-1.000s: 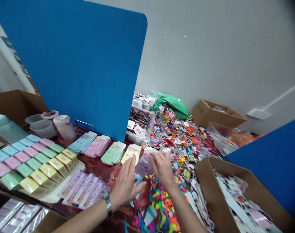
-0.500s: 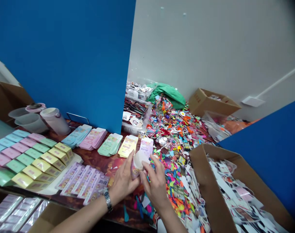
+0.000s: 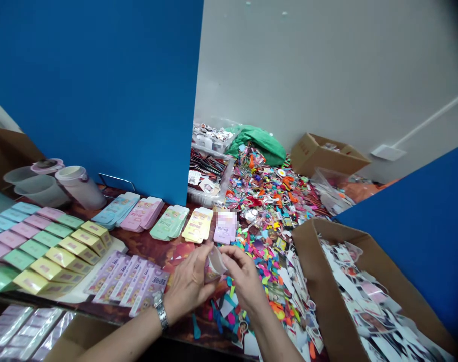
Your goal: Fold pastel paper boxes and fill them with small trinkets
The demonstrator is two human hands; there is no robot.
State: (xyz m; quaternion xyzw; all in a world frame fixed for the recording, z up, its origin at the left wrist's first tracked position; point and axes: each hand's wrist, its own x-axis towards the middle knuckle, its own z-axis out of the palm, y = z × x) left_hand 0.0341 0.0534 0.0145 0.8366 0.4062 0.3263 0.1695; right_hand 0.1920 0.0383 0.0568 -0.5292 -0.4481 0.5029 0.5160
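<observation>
Hands around small paper packet

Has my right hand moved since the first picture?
Yes. The right hand has drawn back toward you, and it now sits farther from the flattened yellow cartons than it did.

Table w/ brown print cover, prob. cloth — rows of pastel boxes, flat packs on top.
</observation>
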